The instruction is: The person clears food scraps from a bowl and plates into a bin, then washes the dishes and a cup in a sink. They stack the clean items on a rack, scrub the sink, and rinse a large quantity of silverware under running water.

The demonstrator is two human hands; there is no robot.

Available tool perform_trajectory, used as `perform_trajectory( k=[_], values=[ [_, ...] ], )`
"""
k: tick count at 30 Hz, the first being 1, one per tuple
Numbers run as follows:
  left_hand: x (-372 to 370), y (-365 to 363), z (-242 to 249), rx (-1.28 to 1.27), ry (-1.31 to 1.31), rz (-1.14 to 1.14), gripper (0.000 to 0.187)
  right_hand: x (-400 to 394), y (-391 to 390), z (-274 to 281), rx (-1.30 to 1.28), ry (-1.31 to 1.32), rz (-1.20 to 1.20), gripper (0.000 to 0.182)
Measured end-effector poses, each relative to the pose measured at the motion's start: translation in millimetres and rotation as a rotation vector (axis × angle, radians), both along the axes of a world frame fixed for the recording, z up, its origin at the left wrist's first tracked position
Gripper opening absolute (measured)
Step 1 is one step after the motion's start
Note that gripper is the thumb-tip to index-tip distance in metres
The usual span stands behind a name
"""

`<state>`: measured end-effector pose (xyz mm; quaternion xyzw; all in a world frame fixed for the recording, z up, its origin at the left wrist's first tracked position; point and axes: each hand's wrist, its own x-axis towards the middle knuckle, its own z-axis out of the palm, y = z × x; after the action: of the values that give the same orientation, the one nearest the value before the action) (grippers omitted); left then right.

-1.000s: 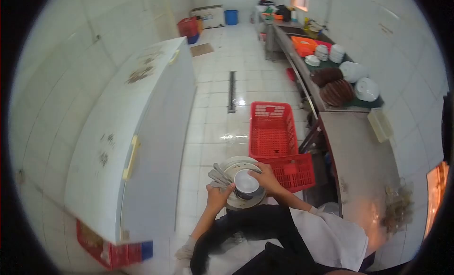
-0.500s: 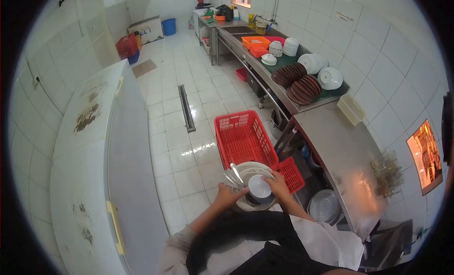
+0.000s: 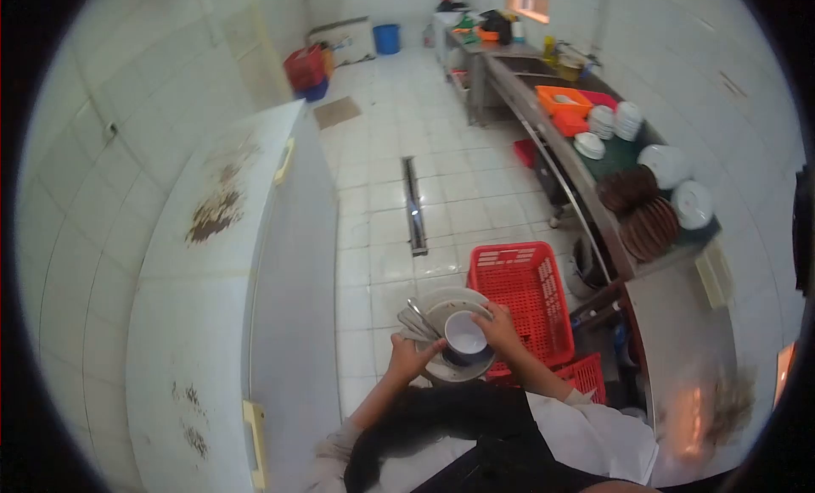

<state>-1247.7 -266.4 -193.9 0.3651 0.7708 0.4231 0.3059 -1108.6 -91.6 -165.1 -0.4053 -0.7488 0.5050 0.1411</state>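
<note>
A stack of light plates (image 3: 458, 304) is held in front of my body, with a white bowl (image 3: 466, 333) resting on top. Several pieces of metal cutlery (image 3: 420, 317) lean out of the stack on the left. My left hand (image 3: 410, 355) is closed round the left rim, its thumb towards the bowl. On the right, my right hand (image 3: 499, 330) grips the other rim with its thumb against the bowl. Fingers under the stack are hidden.
A red crate (image 3: 525, 294) stands on the floor just beyond my right hand. To the right runs a steel counter (image 3: 679, 336) and sink with brown plates (image 3: 649, 228) and white bowls (image 3: 601, 121). A white freezer (image 3: 195, 264) is at the left.
The view has turned left, so the crate, counter and freezer appear further right. Both hands still hold the stack, which now appears to the left of the crate.
</note>
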Motion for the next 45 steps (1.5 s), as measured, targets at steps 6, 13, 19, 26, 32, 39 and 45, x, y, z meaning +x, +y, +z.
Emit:
perform_trajectory(
  k=[6, 13, 19, 26, 32, 39, 45],
  values=[
    [-76.0, 10.3, 12.6, 0.036, 0.030, 0.157, 0.064, -105.8, 35.3, -9.8, -0.183, 0.141, 0.184, 0.037],
    [-158.6, 117.3, 14.7, -0.076, 0.120, -0.090, 0.067, -145.4, 109.7, -11.8, -0.013, 0.161, -0.084, 0.034],
    [-210.0, 223.3, 34.7, -0.047, 0.052, -0.366, 0.070, -152.5, 169.7, -20.9, 0.064, 0.133, -0.345, 0.032],
    [-237.4, 366.4, 9.1, -0.050, 0.150, -0.510, 0.071, -157.4, 295.9, -79.8, 0.188, 0.111, -0.502, 0.031],
    [-297.2, 410.4, 13.5, 0.087, 0.216, -0.340, 0.067, -246.6, 361.4, -15.9, 0.168, -0.018, -0.297, 0.036],
    [-384.5, 472.0, -1.9, -0.044, 0.266, -0.230, 0.055, -339.4, 448.5, -55.6, -0.027, 0.155, -0.226, 0.038],
    [-439.1, 577.5, -8.2, 0.101, 0.069, -0.347, 0.053, -378.5, 523.2, -70.6, 0.163, 0.055, -0.349, 0.040]
  ],
)
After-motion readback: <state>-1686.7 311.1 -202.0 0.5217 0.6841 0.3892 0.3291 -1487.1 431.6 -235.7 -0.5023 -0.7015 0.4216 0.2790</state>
